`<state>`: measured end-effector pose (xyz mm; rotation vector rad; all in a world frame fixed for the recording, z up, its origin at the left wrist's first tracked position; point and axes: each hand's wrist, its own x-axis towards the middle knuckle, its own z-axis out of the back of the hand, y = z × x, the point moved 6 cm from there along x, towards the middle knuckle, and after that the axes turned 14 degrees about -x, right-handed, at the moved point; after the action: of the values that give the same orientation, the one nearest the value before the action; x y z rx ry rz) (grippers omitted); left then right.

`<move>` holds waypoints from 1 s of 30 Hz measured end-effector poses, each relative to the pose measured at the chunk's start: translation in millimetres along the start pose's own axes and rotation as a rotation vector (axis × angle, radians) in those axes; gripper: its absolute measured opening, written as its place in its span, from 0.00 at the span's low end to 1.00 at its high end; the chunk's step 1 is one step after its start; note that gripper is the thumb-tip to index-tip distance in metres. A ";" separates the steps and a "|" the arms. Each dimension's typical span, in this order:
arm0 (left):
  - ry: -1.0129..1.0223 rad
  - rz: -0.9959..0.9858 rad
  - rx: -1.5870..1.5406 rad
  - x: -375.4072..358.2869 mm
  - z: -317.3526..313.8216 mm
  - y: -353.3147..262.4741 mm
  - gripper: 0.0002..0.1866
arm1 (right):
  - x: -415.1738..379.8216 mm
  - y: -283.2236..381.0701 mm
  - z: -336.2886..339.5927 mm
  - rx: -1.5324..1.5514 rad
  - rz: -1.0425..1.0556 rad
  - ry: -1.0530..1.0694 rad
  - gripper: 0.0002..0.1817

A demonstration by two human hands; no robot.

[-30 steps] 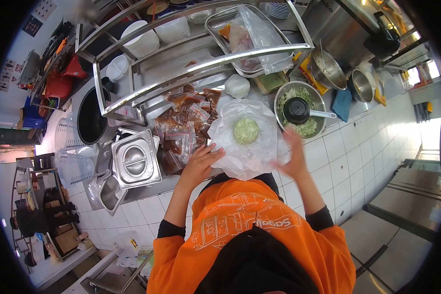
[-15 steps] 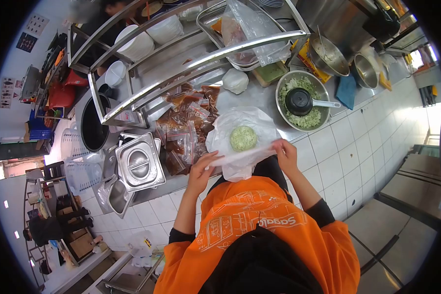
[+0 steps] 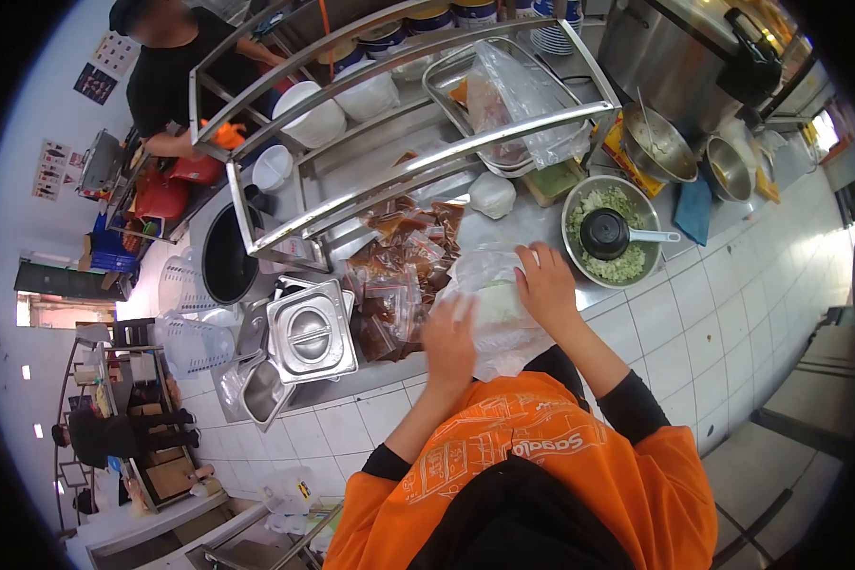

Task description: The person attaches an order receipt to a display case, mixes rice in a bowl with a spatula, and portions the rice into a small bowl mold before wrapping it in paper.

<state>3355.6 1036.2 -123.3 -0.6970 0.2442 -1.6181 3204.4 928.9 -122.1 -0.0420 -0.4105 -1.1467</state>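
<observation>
A pale green mound of chopped vegetable [image 3: 494, 302] lies under a translucent white plastic sheet [image 3: 489, 353] at the counter's front edge. My right hand [image 3: 547, 287] rests at the mound's right side, fingers apart and touching the plastic. On the left side of the sheet is my left hand [image 3: 449, 340], its fingers smeared by motion. A steel bowl [image 3: 572, 182] of chopped green vegetable stands beyond my right hand, with a black round scoop [image 3: 605, 234] with a grey handle lying on top. Left of the sheet are several bags of brown sauce [image 3: 404, 275].
A lidded steel pan [image 3: 311, 334] sits at the counter's left. Over the back runs a steel rack [image 3: 427, 163], bearing white bowls [image 3: 315, 119] and a tray of bagged food [image 3: 503, 95]. A crumpled white bundle [image 3: 492, 195] lies behind the sheet. A co-worker [image 3: 176, 71] stands across the counter.
The sheet's near part has been folded over the green mound, covering it. Both hands have moved away from my body, and my right hand no longer pinches the sheet's edge. A co-worker has come into fuller view.
</observation>
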 end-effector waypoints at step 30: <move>0.131 -0.429 -0.117 8.2 -30.6 -28.4 0.19 | -57.3 15.7 -17.3 0.305 0.392 0.068 0.23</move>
<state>3314.7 1026.5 -129.9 -0.7697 0.3011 -2.0759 3203.7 981.4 -154.6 0.1763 -0.4882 -0.6901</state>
